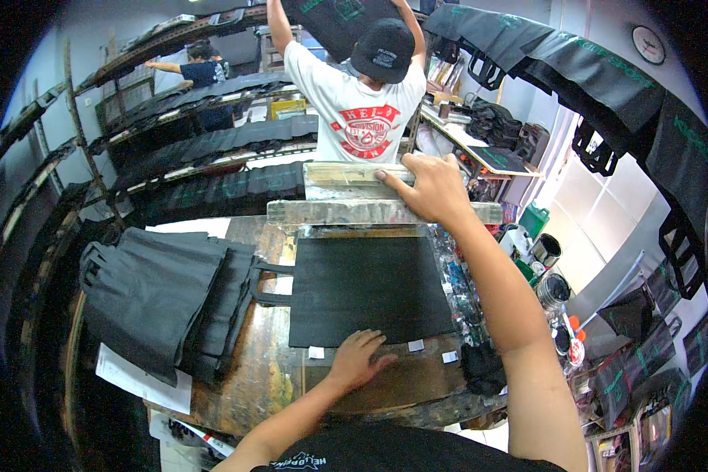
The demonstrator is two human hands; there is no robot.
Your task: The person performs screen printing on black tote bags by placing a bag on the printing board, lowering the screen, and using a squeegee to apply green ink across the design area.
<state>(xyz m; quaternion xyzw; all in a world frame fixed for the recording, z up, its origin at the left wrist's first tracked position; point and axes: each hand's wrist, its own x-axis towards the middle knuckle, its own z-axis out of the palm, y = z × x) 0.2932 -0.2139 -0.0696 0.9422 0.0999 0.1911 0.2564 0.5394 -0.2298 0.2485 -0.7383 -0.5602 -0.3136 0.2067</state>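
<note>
A black fabric bag (pixel 370 287) lies flat on the worktable, its handles pointing left. At the bag's near edge my left hand (pixel 359 362) rests with fingers stretched out, holding nothing. Beyond the bag a paint-stained wooden frame (pixel 354 212), seen nearly edge-on, stands raised. My right hand (pixel 433 189) grips its upper part, thumb over the pale wooden bar (pixel 346 175). Small white tabs (pixel 415 345) sit along the near side of the bag. To the left lies a stack of black bags (pixel 161 291) with handles.
Racks hung with black bags (pixel 220 185) line the left. A person in a white shirt (pixel 362 110) stands beyond the table with both arms raised beside a black bag. Cans (pixel 554 287) crowd the right side. Printed bags (pixel 598 63) hang overhead at right.
</note>
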